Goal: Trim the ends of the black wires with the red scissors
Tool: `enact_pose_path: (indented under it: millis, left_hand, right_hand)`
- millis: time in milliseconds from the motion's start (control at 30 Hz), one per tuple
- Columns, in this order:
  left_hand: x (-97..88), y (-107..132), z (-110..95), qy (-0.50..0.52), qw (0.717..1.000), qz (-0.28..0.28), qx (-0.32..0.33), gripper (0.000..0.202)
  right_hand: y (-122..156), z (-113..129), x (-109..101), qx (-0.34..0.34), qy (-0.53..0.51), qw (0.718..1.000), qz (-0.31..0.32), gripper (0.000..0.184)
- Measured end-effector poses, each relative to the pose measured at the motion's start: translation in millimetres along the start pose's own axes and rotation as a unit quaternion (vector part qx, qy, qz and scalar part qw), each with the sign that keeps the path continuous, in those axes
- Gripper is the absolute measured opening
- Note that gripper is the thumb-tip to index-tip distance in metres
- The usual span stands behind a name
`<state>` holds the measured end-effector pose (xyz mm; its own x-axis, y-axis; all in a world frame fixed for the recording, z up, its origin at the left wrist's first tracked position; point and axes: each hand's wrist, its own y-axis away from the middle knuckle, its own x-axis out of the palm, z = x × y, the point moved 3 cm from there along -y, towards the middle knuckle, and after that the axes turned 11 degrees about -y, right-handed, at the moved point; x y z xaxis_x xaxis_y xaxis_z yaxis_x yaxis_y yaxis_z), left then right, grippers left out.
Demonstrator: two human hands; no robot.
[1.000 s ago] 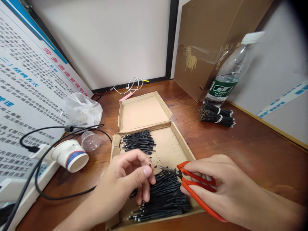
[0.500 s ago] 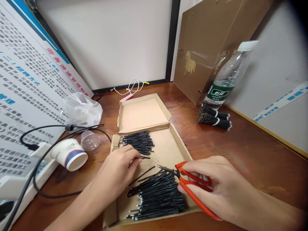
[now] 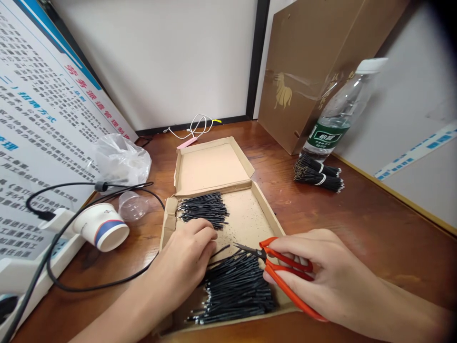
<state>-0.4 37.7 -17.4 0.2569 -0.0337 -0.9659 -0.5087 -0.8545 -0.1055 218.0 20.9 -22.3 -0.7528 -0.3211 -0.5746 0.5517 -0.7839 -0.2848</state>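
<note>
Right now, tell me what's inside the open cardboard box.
The cardboard box holds a smaller pile of black wires at the back, a larger pile nearer the front, and dark specks. The left hand covers whatever lies beneath it; the piles' lower layers are hidden.

Head camera faces forward, downward; desk point(image 3: 303, 212) close.

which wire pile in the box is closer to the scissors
The near pile, the larger one, by the scissors; the far pile lies toward the open lid.
</note>
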Motion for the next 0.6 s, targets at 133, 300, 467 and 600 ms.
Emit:
enact_pose_path:
  millis: [133,300,467,600]
  left_hand:
    - [3.5,2.9,-4.8,-0.012,0.999,0.048,0.000,0.014]
    - [8.0,2.2,-3.9,-0.023,0.995,0.095,-0.026,0.018]
    - [7.9,2.8,-5.9,-0.029,0.995,0.089,-0.042,0.022]
    - [0.2,3.9,-4.9,0.014,0.997,0.056,-0.058,0.021]
  right_hand:
    - [-1.5,0.1,-0.7,0.010,-0.021,1.000,0.006,0.016]
    - [0.9,1.6,-1.2,0.004,-0.025,1.000,0.006,0.012]
    - [-0.1,1.5,-0.9,-0.002,-0.019,1.000,0.005,0.008]
    - [-1.8,0.0,-1.8,-0.009,-0.002,1.000,-0.004,0.006]
